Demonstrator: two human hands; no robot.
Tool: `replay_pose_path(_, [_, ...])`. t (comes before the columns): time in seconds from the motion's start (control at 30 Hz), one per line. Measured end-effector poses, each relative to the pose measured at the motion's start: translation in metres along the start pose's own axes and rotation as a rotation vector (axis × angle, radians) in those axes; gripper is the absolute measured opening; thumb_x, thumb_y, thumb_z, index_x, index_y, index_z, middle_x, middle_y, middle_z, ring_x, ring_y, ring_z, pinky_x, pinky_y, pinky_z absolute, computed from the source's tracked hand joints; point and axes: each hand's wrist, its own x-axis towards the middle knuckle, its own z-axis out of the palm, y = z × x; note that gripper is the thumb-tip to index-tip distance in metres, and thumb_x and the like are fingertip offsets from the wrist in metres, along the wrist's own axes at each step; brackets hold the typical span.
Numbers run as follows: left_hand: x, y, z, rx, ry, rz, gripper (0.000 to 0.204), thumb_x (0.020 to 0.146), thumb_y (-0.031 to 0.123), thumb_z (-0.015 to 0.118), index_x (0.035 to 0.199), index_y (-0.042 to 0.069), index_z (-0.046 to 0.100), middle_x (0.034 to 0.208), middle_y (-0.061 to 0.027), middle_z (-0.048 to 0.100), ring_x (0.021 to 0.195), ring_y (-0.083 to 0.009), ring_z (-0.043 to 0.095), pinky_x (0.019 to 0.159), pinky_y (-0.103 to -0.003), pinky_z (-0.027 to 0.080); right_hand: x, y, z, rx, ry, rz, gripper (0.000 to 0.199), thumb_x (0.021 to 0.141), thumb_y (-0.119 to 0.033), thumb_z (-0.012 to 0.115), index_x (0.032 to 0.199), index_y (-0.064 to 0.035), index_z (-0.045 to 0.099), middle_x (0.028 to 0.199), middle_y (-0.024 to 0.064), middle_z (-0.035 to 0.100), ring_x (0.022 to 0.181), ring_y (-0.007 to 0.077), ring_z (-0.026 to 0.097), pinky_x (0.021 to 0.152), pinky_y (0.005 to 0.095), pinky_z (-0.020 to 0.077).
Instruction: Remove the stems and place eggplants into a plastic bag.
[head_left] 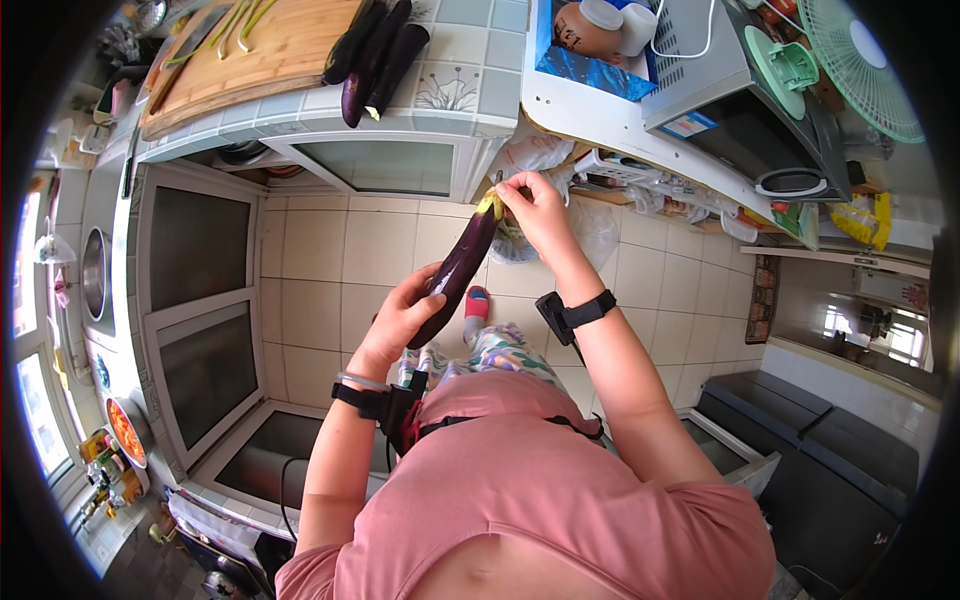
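While the long purple eggplant [458,272] hangs in mid-air above the tiled floor [330,260], tilted with its stem end up, your left hand [400,315] wraps its lower half and your right hand [538,208] pinches the yellowish-green cap [489,203] at the top. Keep the left fingers closed firmly round the body so it cannot twist, and pull with the right fingertips close to the base of the cap, not its tip. More eggplants [375,55] lie on the tiled counter [470,90], beside the wooden cutting board [260,55].
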Motion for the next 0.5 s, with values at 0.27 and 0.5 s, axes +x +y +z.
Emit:
replay_pose_path(0.27, [-0.001,-0.002,-0.003,0.013,-0.015,0.039,0.056,0.090,0.030,0.065,0.134,0.001,0.046,0.105,-0.0076,0.062,0.092,-0.0150,0.060,0.080,-0.027,0.050,0.007,0.002,-0.004,0.217,0.136,0.171,0.010,0.095,-0.012,0.058,0.093,-0.0024,0.054,0.081,0.0041,0.059,0.068,0.0138,0.064,0.061,0.0278,0.0544])
replay_pose_path(0.5, [-0.003,-0.005,-0.006,-0.192,-0.002,0.002,0.049,0.091,0.030,0.064,0.128,0.001,0.049,0.102,-0.0114,0.064,0.093,-0.0177,0.063,0.082,-0.029,0.052,-0.006,-0.009,0.010,0.109,-0.020,-0.024,0.007,0.091,-0.003,0.060,0.097,-0.0001,0.061,0.083,0.0031,0.064,0.069,0.0088,0.061,0.063,0.0235,0.0533])
